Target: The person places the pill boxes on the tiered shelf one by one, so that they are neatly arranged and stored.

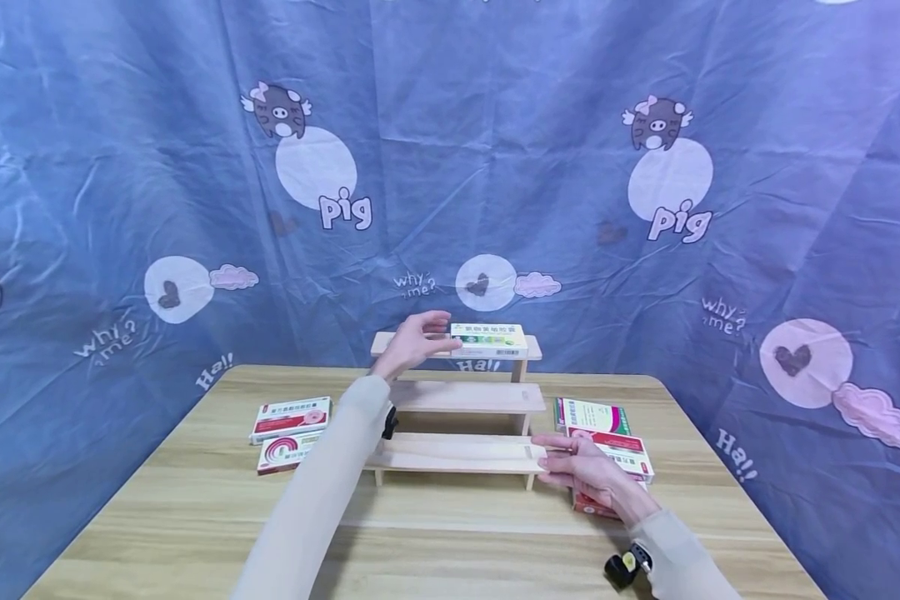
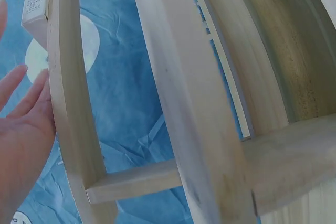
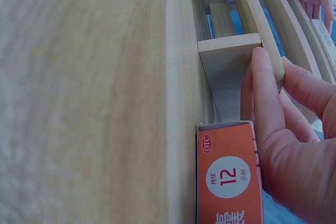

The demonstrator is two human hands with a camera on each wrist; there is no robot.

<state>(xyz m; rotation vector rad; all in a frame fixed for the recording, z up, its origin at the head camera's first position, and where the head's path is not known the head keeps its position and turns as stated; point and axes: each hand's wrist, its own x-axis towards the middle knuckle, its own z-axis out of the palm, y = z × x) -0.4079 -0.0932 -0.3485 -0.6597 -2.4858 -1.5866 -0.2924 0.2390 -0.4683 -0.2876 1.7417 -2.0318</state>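
A three-step wooden display stand (image 1: 461, 397) stands at the table's middle. On its top step lies a white medicine box with green and yellow print (image 1: 487, 340). My left hand (image 1: 417, 343) is at the left end of this box, fingers loosely spread; in the left wrist view, fingertips lie along the top step's edge, below the box (image 2: 35, 3). My right hand (image 1: 588, 473) grips the right end of the bottom step; the right wrist view shows fingers and thumb around the board's end (image 3: 265, 51). An orange box (image 3: 228, 171) stands right beside that hand.
At the left, two red-and-white medicine boxes (image 1: 291, 418) lie on the wooden table (image 1: 195, 500). To the right of the stand are a green-and-magenta box (image 1: 591, 415) and a red-and-white box (image 1: 622, 450), partly overlapping. A blue printed curtain (image 1: 435, 167) hangs behind and around the table.
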